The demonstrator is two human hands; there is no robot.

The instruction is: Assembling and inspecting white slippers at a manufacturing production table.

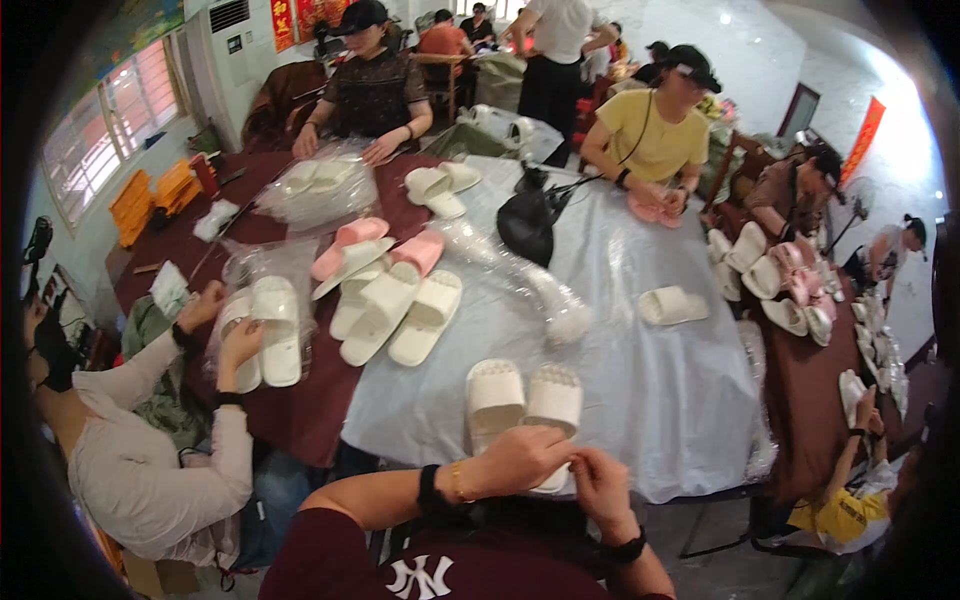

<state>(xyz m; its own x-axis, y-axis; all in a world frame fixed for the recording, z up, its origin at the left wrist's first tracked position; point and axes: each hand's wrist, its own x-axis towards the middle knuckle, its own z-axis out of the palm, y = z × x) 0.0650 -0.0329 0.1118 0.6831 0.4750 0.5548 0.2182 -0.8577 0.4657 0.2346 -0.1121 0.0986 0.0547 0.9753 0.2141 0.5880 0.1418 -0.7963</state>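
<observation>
At the table's near edge lies a pair of white slippers, the left slipper beside the right slipper, straps toward the far side. My left hand is over their heel ends and covers part of them. Just right of it, my right hand has its fingertips pinched close to the left hand's fingertips. Both hands have closed fingers. Anything between them is too small or hidden to make out.
White slippers and pink ones lie left of centre. Clear plastic wrap and a black bag are farther back. A single white slipper lies to the right. Co-workers handle slippers around the tables.
</observation>
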